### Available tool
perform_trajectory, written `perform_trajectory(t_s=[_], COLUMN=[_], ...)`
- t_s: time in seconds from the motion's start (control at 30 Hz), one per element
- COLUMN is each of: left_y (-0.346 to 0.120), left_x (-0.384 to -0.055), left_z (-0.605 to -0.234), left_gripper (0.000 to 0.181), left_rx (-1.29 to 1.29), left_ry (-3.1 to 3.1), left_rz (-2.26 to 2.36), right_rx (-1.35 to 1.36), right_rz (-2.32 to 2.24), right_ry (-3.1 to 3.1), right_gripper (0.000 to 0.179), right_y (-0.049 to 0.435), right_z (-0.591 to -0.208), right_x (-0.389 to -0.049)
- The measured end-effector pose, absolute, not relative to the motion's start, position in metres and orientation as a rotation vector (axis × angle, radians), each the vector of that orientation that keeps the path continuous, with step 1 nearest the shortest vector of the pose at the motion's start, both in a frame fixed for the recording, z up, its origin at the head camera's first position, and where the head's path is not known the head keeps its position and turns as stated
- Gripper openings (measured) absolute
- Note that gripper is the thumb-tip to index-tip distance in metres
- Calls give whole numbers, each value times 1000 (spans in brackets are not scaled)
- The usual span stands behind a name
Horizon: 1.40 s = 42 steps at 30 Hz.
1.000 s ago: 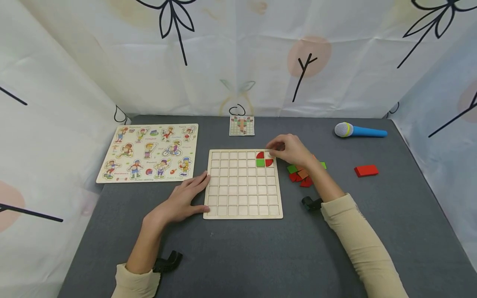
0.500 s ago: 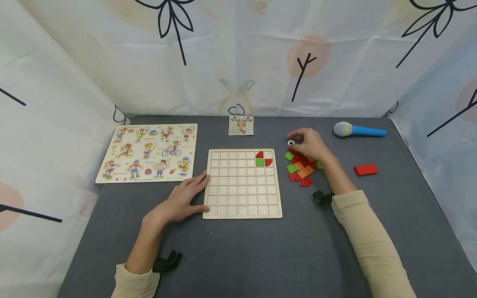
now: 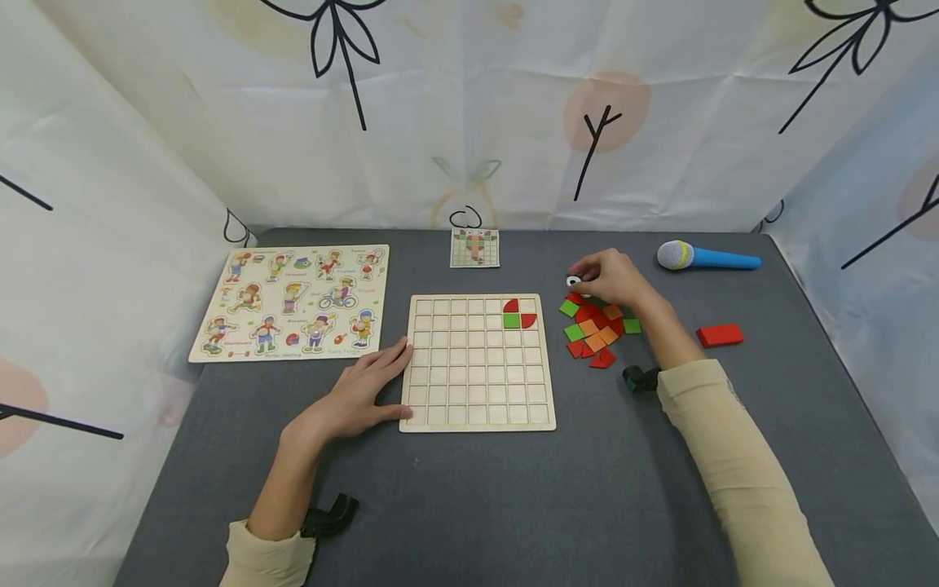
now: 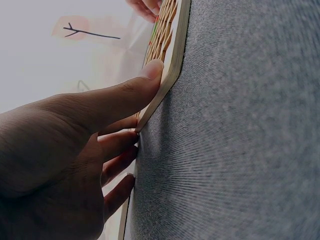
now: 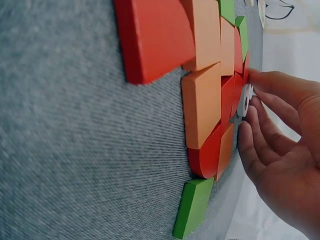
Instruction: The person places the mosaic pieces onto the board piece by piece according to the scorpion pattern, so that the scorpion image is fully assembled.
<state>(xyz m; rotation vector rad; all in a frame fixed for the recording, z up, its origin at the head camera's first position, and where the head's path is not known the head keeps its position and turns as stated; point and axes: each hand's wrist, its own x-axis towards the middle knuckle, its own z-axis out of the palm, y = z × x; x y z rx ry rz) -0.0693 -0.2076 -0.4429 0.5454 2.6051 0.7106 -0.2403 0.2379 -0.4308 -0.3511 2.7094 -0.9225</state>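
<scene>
My left hand (image 3: pixel 358 393) rests along the left edge of the wooden grid board (image 3: pixel 477 355), thumb on its near corner, fingers spread. Near the board's upper right corner sit two red quarter-round tiles (image 3: pixel 528 320) and one green tile (image 3: pixel 511 320). My right hand (image 3: pixel 612 277) is at the far end of a tile pile to the right. Its thumb and fingertips are on either side of a small white tile (image 5: pixel 244 101) with a dark ring. Red, orange tiles (image 5: pixel 202 107) and green tiles (image 5: pixel 194 207) lie beside this hand.
A small pattern card (image 3: pixel 474 248) lies behind the board. To the left is a picture puzzle board (image 3: pixel 293 303). A blue toy microphone (image 3: pixel 722 259) and a red block (image 3: pixel 720 335) lie on the right. A printed cloth (image 3: pixel 513 122) hangs behind the grey table (image 3: pixel 469 505).
My right hand has moved right, from the board's upper right corner to the far end of the tile pile, where the white tile now shows. My left hand has stayed in place.
</scene>
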Motion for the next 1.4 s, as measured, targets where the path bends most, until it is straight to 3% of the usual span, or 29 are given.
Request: perform_trajectory(t_s=[0.6, 1.4], left_y=[-209, -210], left_x=[-69, -69], left_z=[-444, -444], left_gripper=[96, 96], left_rx=[557, 561], left_ry=[2607, 2614], left_rz=[716, 710], right_rx=[-437, -810], right_rz=[-1034, -1019], right_ry=[2732, 2583], right_gripper=[28, 29], right_y=[227, 139], right_z=[-430, -427], right_x=[-234, -217])
